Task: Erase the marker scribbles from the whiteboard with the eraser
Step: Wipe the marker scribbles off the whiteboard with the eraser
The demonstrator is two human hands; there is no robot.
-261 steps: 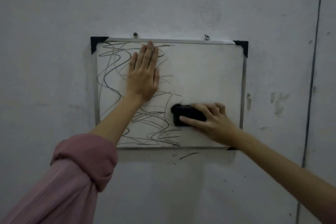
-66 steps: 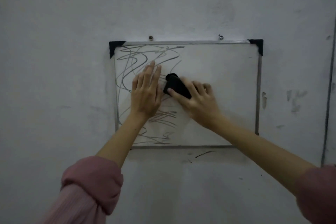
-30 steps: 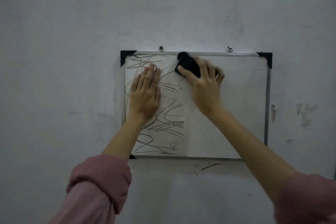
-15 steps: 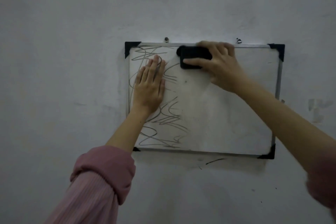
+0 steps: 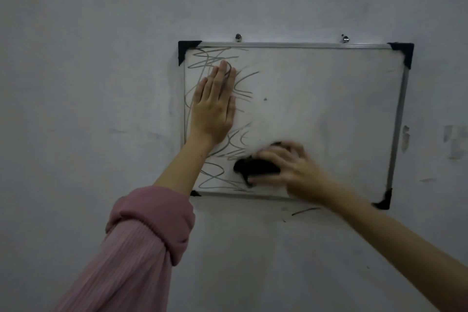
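Observation:
A metal-framed whiteboard [image 5: 329, 99] with black corner caps hangs on a grey wall. Grey marker scribbles [image 5: 215, 175] cover only its left strip, from the top left corner down to the bottom edge. My left hand [image 5: 214, 106] lies flat, fingers up, on the upper part of those scribbles. My right hand [image 5: 291, 172], blurred by motion, grips a black eraser [image 5: 255, 167] pressed on the board near its bottom edge, at the right fringe of the scribbles. The board's middle and right side are wiped, with faint smears.
Two screws [image 5: 238, 37] hold the board's top rail to the wall. A short dark marker stroke [image 5: 304, 211] sits on the wall just below the frame. Scuffs [image 5: 453, 142] mark the wall to the right.
My right hand has swept the eraser from the board's top edge down to near the bottom edge. My left hand has stayed flat on the left side.

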